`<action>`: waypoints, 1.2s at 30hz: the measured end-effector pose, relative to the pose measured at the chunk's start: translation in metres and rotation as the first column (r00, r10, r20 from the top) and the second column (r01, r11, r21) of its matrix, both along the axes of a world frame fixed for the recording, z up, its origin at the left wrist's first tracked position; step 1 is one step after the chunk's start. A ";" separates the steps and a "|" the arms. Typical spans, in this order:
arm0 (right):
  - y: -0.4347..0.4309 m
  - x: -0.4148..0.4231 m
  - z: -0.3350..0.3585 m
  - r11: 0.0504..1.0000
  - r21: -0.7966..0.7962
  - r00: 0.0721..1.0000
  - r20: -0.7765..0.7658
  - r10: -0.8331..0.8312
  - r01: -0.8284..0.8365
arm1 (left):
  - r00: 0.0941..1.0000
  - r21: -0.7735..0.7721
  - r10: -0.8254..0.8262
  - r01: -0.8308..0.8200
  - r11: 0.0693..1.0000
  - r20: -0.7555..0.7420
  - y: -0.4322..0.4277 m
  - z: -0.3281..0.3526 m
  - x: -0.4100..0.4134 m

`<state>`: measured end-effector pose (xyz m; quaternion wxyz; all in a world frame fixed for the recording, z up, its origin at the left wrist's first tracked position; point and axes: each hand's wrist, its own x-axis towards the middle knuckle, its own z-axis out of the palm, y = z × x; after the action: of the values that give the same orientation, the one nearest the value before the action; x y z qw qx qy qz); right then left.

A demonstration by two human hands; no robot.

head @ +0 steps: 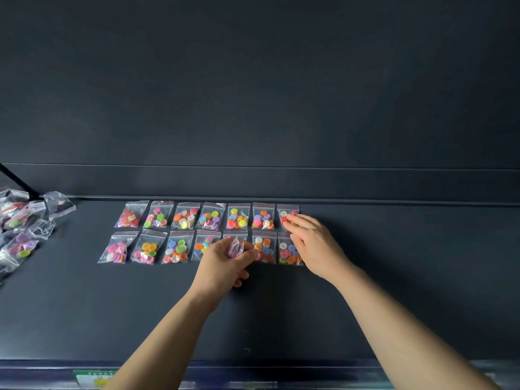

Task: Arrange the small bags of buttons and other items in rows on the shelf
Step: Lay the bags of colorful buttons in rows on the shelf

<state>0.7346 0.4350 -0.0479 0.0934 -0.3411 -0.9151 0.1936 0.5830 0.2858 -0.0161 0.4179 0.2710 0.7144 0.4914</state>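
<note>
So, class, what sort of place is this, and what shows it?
Probably a shop display: a dark shelf with a label strip on its front edge, and small bags of buttons laid in rows.

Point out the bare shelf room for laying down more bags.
Widest bare shelf lies right of both rows, past the right hand. A bare strip runs between the front row and the shelf's front edge, crossed by both forearms. Crowded: the two rows, and the loose pile far left.
</note>
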 end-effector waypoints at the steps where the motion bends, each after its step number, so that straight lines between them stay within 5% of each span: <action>1: 0.000 0.001 -0.001 1.000 -0.010 1.000 0.003 -0.002 0.002 | 1.000 0.000 0.001 -0.001 1.000 0.002 0.000 0.000 -0.001; 12: 0.004 0.002 0.004 0.999 0.041 0.998 -0.060 -0.021 0.023 | 1.000 -0.002 0.016 -0.016 1.000 0.006 0.000 0.001 -0.002; 22: 0.008 0.000 0.000 1.000 -0.006 0.999 0.037 0.030 -0.030 | 0.999 0.005 0.039 -0.039 0.999 0.021 -0.003 0.002 -0.002; 27: -0.004 -0.005 0.018 0.999 -0.005 0.988 -0.150 -0.035 0.035 | 0.918 0.118 0.084 -0.140 0.983 0.389 -0.012 0.012 -0.007; 30: -0.032 -0.018 0.042 0.975 -0.222 0.947 -0.311 -0.083 0.013 | 0.869 0.181 0.114 -0.226 0.957 0.482 -0.021 0.016 -0.016; 33: -0.067 -0.036 0.059 0.827 -0.554 0.898 -0.408 -0.166 -0.099 | 0.885 0.248 0.078 -0.212 0.945 0.460 -0.033 0.017 -0.027; 36: -0.095 -0.059 0.062 0.759 -0.641 0.899 -0.392 -0.193 -0.117 | 0.912 0.264 0.045 -0.165 0.950 0.408 -0.049 0.018 -0.044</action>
<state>0.6757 0.3401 0.0143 0.1752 -0.3191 -0.7382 0.5680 0.5391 0.2364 0.0020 0.4820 0.1853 0.5478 0.6582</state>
